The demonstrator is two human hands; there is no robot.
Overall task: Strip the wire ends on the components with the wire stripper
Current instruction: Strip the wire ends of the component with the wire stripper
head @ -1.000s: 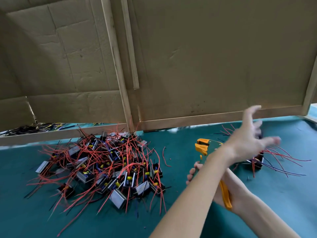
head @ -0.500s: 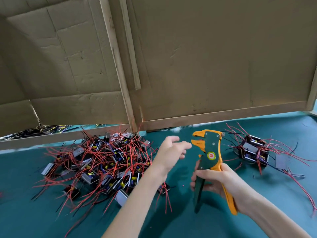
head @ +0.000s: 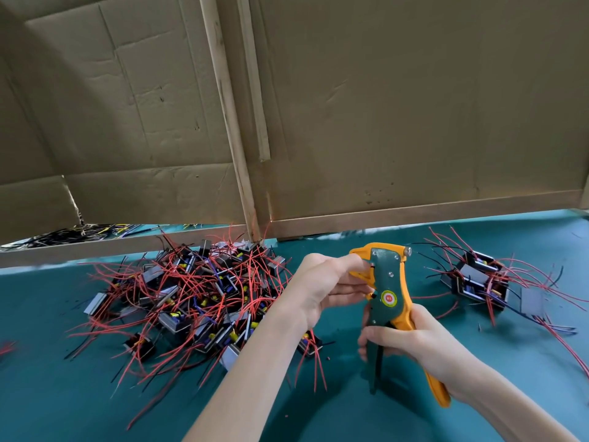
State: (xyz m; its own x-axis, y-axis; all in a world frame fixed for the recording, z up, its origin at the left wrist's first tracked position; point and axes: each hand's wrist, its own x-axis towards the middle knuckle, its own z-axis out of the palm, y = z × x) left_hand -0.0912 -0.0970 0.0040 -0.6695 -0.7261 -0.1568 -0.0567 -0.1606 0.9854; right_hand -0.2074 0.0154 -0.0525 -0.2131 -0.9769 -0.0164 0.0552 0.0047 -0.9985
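Cardboard wall, teal mat, component piles flanking stripper

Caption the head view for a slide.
Right hand grips the wire stripper, left hand pinches its head; large component pile left, small pile right.

assembly workshop: heaped wired components

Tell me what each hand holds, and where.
The right hand grips the wire stripper by its handles; the left hand pinches its orange head.
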